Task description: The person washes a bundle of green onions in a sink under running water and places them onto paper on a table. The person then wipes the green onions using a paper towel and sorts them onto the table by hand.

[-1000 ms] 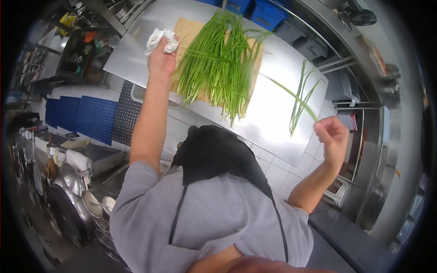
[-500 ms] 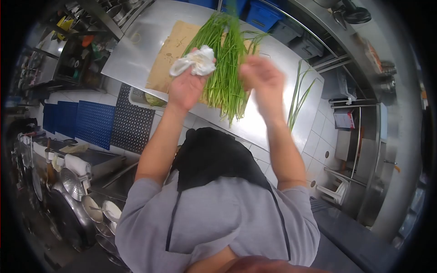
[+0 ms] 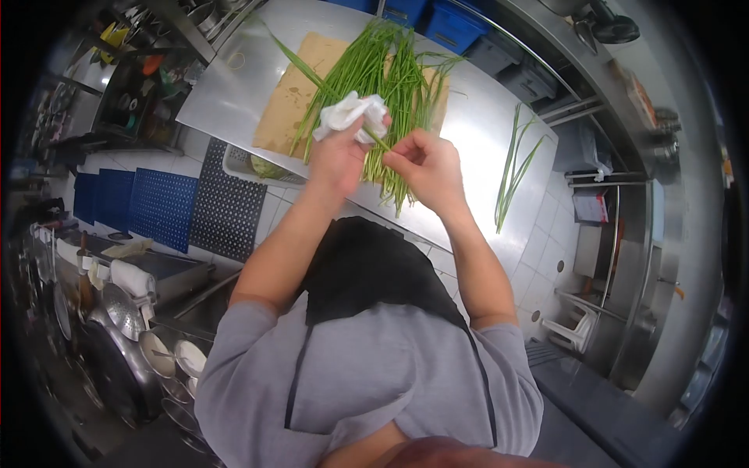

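Place: commercial-looking kitchen
Steel tabletop (image 3: pixel 484 144): green stalks (image 3: pixel 365 70) heaped to near edge
Utensil: perforated skimmer (image 3: pixel 122 310), well off that edge
Storage: blue bin (image 3: pixel 452 28) beyond far edge

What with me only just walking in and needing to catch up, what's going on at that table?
A person is handling long green stalks over a metal table. The left hand holds a crumpled white wad against one stalk, while the right hand pinches its lower end. A large pile of stalks lies on a brown sheet; a few loose stalks lie apart to the right.
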Demonstrator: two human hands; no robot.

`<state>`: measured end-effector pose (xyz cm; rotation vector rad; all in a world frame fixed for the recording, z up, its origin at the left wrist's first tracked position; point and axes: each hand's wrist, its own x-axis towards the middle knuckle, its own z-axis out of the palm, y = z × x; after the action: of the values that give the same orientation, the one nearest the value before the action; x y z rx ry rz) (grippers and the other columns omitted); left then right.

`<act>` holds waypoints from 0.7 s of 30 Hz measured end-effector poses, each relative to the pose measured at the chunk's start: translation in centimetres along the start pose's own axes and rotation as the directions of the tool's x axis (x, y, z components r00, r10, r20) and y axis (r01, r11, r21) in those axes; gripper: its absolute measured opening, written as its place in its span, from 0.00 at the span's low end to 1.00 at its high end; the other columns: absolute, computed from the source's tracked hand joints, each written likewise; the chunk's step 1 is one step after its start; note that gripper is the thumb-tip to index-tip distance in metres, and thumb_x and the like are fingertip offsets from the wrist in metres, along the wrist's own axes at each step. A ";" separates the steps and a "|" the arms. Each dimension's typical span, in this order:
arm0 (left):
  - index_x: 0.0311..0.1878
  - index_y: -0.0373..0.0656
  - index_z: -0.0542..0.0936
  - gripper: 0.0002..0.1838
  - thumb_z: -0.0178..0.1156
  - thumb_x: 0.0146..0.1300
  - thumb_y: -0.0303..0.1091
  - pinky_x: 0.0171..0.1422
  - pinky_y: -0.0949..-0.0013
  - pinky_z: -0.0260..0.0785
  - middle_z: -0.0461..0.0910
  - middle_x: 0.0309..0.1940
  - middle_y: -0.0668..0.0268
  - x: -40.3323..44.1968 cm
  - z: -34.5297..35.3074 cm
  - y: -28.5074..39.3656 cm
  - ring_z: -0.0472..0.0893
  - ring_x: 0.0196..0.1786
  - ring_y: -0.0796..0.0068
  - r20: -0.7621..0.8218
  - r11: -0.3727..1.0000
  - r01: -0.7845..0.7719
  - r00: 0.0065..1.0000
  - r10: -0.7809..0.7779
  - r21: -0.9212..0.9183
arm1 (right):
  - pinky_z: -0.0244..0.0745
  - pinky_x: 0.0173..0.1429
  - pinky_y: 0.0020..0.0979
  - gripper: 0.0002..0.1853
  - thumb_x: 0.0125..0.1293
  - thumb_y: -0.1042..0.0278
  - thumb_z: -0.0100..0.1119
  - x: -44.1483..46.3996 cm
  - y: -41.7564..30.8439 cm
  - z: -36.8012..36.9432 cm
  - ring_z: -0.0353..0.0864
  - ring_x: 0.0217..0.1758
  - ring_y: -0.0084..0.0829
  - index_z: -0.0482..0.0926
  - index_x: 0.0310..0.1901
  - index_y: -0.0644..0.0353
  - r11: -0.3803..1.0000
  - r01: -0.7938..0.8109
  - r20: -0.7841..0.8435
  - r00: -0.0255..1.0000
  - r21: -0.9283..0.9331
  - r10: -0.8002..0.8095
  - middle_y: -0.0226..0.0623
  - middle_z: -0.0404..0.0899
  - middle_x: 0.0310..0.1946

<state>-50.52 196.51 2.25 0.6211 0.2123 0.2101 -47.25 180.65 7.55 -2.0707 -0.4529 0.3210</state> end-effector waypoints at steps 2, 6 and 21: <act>0.64 0.34 0.70 0.19 0.53 0.73 0.30 0.62 0.60 0.74 0.78 0.56 0.53 1.0 -0.3 0.9 0.80 0.58 0.58 0.028 1.000 -0.024 0.999 0.024 0.010 | 0.75 0.33 0.29 0.08 0.56 0.68 0.71 -0.8 0.1 -1.7 0.81 0.25 0.25 0.85 0.34 0.62 0.999 -0.026 0.025 0.999 -0.042 0.027 0.35 0.83 0.23; 0.64 0.34 0.69 0.19 0.53 0.73 0.30 0.61 0.60 0.75 0.78 0.57 0.52 3.2 -1.4 2.7 0.80 0.58 0.57 0.014 0.999 -0.045 0.999 0.045 -0.024 | 0.74 0.33 0.31 0.09 0.55 0.67 0.71 -2.5 1.5 -5.0 0.81 0.25 0.26 0.87 0.37 0.60 0.995 -0.056 0.039 0.997 -0.085 0.060 0.37 0.83 0.22; 0.65 0.31 0.68 0.19 0.51 0.74 0.29 0.67 0.58 0.74 0.75 0.60 0.50 10.4 -10.7 11.1 0.76 0.63 0.55 0.043 0.967 -0.248 0.967 0.251 -0.057 | 0.66 0.28 0.21 0.03 0.56 0.73 0.70 -8.8 7.4 -24.7 0.73 0.23 0.15 0.86 0.32 0.62 0.906 0.115 -0.609 0.773 0.408 0.176 0.28 0.81 0.23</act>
<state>-44.82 213.87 -1.00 0.6011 0.0797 0.4413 -43.85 154.45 14.14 -1.6167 0.0751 -0.2619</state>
